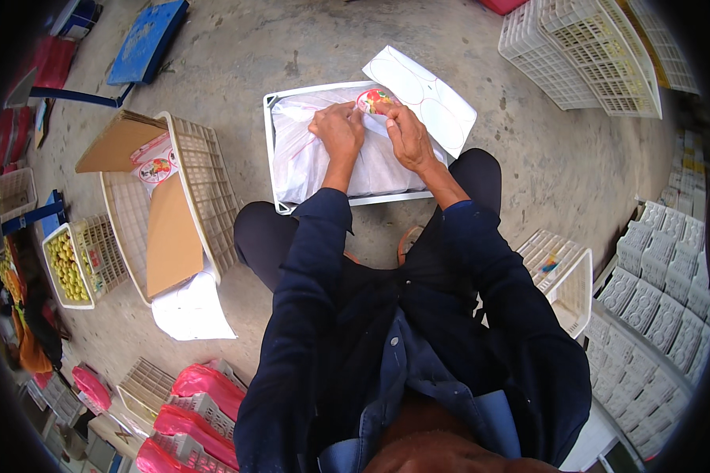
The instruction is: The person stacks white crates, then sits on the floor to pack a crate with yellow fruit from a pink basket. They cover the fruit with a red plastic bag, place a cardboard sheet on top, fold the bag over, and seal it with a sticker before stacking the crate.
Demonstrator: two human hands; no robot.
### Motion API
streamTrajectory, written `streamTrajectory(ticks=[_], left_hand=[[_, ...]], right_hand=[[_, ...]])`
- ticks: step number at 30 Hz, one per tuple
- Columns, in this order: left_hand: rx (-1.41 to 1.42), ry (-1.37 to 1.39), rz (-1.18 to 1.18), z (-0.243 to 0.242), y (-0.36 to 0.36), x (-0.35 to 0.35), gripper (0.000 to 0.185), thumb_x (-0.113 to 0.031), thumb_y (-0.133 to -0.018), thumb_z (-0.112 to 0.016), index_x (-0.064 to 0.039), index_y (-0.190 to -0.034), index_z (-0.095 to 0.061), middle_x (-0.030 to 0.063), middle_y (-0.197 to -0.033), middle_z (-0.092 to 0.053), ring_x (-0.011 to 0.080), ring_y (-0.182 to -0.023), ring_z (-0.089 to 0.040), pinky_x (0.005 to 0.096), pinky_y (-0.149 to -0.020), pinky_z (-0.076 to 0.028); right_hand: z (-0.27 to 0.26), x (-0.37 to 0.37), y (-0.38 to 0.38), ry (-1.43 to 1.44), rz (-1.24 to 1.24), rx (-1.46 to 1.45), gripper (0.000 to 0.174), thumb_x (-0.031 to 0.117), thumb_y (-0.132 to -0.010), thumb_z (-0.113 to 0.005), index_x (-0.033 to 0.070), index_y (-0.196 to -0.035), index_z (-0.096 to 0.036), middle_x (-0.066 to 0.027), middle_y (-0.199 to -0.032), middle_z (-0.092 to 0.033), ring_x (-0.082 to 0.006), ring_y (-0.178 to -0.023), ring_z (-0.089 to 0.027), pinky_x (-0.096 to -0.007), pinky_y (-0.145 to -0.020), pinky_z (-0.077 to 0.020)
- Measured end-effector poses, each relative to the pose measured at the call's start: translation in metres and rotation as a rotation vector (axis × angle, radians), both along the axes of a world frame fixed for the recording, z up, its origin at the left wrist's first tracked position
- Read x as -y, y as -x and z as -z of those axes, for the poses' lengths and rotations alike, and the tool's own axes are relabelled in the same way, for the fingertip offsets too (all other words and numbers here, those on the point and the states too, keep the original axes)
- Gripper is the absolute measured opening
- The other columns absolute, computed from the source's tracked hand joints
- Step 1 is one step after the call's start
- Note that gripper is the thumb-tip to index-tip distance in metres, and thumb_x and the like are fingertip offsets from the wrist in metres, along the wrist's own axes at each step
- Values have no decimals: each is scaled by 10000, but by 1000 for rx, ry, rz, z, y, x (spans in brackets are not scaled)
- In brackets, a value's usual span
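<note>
A white crate [270, 155] stands on the floor before me, its top covered with thin, translucent plastic film [307, 168]. At the crate's far edge is a colourful oval sticker [371, 97] with a red rim and fruit print. My left hand [340, 129] is curled on the film just left of the sticker, and its grip is hidden. My right hand [411, 136] reaches in from the right, with its index fingertip on the sticker. Behind that hand, a white sticker sheet [429, 97] with oval outlines overhangs the crate's far right corner.
Left of me, a cream crate [204, 171] holds cardboard [174, 236] and printed stickers [157, 169]. Beyond it is a crate of yellow-green fruit [68, 269]. Pink-covered crates [195, 423] stand behind left. White crates [580, 53] are stacked far right, and another crate [553, 266] is nearer.
</note>
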State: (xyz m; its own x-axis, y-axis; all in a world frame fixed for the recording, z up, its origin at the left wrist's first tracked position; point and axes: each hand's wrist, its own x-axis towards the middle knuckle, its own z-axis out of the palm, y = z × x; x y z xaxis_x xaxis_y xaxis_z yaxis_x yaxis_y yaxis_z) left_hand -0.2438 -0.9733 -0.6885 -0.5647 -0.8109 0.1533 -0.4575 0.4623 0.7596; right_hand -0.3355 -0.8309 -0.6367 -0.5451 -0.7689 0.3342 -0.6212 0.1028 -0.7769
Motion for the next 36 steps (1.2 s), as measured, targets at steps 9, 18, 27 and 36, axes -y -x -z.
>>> streamTrajectory(ticks=[9, 18, 27, 36], left_hand=[[3, 26, 35, 7, -4, 1, 191, -175, -834, -789, -141, -1006, -865, 63, -1075, -808, 295, -1116, -620, 474, -1028, -322], [5, -61, 119, 7, -6, 19, 197, -173, -837, -777, -153, -1003, -882, 66, -1052, -833, 275, -1068, -720, 450, -1001, -397], [46, -155, 182, -2, -4, 32, 175, -173, -871, -764, -92, -982, -872, 79, -1109, -830, 269, -994, -781, 394, -910, -539], [-31, -607, 216, -12, -10, 47, 407, -133, -930, -718, -60, -1328, -757, 197, -1340, -746, 302, -1119, -749, 381, -987, -571]], right_hand=[[2, 0, 24, -232, -282, -263, 249, 107, -1004, -600, 18, -1237, -606, -220, -1350, -662, -384, -1366, -575, -550, -1274, -334], [21, 2, -12, -282, -138, -280, 708, 412, -1010, -657, 0, -1554, -469, -312, -1604, -453, -450, -1551, -367, -522, -1328, -219], [27, 20, -37, -495, -28, -414, 907, 471, -1004, -660, -115, -1607, -319, -308, -1677, -359, -433, -1603, -282, -513, -1346, -152], [16, 26, -43, -582, -7, -454, 881, 613, -958, -653, 65, -1622, -462, -328, -1685, -334, -462, -1617, -223, -544, -1335, -127]])
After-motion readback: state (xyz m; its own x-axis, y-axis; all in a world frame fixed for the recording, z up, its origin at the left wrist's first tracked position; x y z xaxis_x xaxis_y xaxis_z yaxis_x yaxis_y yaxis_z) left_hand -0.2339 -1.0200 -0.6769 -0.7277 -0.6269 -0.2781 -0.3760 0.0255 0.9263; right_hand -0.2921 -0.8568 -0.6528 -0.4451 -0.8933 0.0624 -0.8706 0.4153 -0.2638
